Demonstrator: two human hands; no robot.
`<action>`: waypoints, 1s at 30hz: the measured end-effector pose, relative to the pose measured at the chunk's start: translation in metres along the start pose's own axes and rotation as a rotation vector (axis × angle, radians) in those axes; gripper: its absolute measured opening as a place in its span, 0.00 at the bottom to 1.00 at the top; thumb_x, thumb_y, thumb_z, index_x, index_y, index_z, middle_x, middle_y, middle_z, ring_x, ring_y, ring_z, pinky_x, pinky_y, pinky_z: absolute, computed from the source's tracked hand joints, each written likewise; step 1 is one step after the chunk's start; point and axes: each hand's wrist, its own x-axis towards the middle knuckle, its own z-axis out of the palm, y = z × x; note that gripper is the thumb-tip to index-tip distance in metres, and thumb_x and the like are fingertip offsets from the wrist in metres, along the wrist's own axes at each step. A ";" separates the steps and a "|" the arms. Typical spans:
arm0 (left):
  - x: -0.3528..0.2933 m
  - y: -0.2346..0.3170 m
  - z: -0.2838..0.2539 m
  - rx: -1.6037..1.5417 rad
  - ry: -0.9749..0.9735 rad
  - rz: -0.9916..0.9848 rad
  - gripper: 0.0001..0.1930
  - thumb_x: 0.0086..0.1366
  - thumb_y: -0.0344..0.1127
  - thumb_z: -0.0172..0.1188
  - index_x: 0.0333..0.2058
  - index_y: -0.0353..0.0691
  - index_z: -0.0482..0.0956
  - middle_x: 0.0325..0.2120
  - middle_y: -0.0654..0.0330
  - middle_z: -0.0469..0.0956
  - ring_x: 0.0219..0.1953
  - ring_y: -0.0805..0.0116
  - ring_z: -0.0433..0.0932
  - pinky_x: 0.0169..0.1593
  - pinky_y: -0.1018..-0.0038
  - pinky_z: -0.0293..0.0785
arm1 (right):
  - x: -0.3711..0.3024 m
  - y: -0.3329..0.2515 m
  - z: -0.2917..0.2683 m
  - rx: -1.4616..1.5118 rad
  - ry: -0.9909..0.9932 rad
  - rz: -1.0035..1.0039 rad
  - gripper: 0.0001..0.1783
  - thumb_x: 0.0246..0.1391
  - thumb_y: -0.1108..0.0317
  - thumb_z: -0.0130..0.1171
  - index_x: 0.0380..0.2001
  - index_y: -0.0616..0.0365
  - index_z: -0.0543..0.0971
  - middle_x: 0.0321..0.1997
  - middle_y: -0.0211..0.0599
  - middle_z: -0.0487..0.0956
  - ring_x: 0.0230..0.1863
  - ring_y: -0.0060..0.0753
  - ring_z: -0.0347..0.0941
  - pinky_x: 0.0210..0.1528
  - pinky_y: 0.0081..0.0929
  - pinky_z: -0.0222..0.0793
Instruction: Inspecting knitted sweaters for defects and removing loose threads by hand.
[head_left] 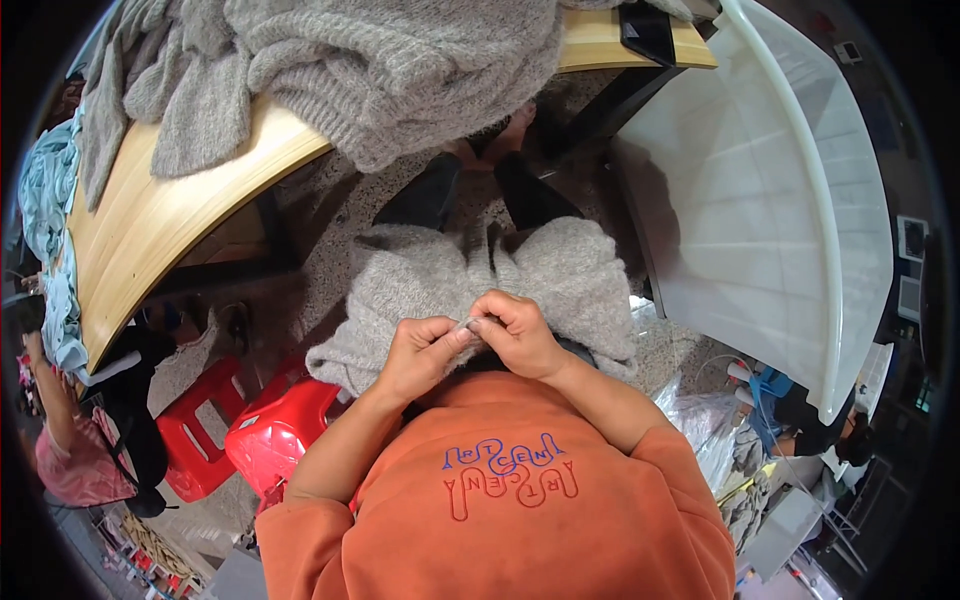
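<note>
A grey knitted garment (400, 295) lies spread across my lap, its fuzzy folds hanging over both knees. Above it, close to my body, my left hand (422, 356) and my right hand (522, 336) meet with fingertips touching. Both are closed in a pinch on a small grey bit of the knit's edge. Most of that bit is hidden by my thumbs and fingers. More grey knitwear (400, 70) is heaped on the wooden table ahead of me, with some of it draping over the near edge.
The wooden table (150, 250) curves from the left to the front, with a dark phone-like device (647, 32) on it. Light blue cloth (48, 215) hangs at its left end. A large whitish bin (745, 200) stands right. Red stools (280, 430) are at left. Other people sit at both sides.
</note>
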 end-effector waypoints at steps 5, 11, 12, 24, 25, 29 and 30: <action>0.002 0.005 0.003 0.045 0.209 0.014 0.05 0.57 0.25 0.55 0.24 0.33 0.77 0.18 0.70 0.72 0.21 0.85 0.65 0.24 0.85 0.60 | -0.004 0.005 -0.010 -0.498 0.202 -0.428 0.12 0.39 0.74 0.59 0.31 0.61 0.71 0.28 0.40 0.72 0.30 0.42 0.69 0.34 0.33 0.64; 0.007 -0.003 -0.020 -0.100 0.297 -0.017 0.02 0.53 0.22 0.56 0.24 0.33 0.76 0.20 0.67 0.75 0.21 0.83 0.68 0.26 0.83 0.65 | -0.035 0.025 -0.031 -0.807 0.308 -0.450 0.21 0.33 0.72 0.62 0.35 0.62 0.71 0.33 0.42 0.72 0.35 0.43 0.69 0.38 0.35 0.62; 0.008 -0.001 -0.019 -0.189 0.288 -0.034 0.01 0.53 0.23 0.56 0.24 0.33 0.76 0.20 0.66 0.75 0.21 0.82 0.69 0.27 0.83 0.66 | -0.036 0.033 -0.029 -0.889 0.284 -0.430 0.22 0.33 0.73 0.62 0.36 0.62 0.71 0.34 0.43 0.72 0.35 0.45 0.69 0.37 0.34 0.63; -0.012 0.036 -0.020 -0.523 0.253 -0.021 0.05 0.56 0.28 0.54 0.28 0.31 0.74 0.25 0.56 0.77 0.24 0.72 0.75 0.32 0.77 0.72 | -0.046 0.009 -0.076 0.468 -0.178 0.419 0.16 0.41 0.65 0.64 0.33 0.62 0.74 0.33 0.28 0.75 0.37 0.20 0.69 0.42 0.18 0.62; -0.018 0.048 -0.013 -0.552 0.238 0.011 0.06 0.56 0.28 0.54 0.29 0.31 0.73 0.26 0.55 0.77 0.26 0.70 0.76 0.33 0.76 0.73 | -0.046 0.000 -0.080 0.404 -0.343 0.039 0.22 0.35 0.66 0.69 0.35 0.59 0.73 0.28 0.20 0.71 0.29 0.14 0.65 0.30 0.17 0.62; -0.015 0.070 -0.013 -0.557 0.134 0.153 0.07 0.56 0.30 0.52 0.32 0.31 0.73 0.29 0.53 0.77 0.30 0.66 0.77 0.38 0.72 0.74 | -0.042 -0.011 -0.073 -0.369 -0.065 0.026 0.30 0.30 0.70 0.68 0.42 0.59 0.68 0.30 0.38 0.75 0.30 0.41 0.73 0.31 0.29 0.68; -0.010 0.068 -0.015 -0.557 0.133 0.158 0.07 0.56 0.30 0.52 0.32 0.31 0.73 0.29 0.53 0.77 0.30 0.66 0.77 0.38 0.72 0.74 | -0.040 -0.003 -0.067 -0.422 0.033 -0.031 0.32 0.31 0.75 0.63 0.45 0.59 0.65 0.32 0.44 0.75 0.32 0.47 0.73 0.33 0.31 0.69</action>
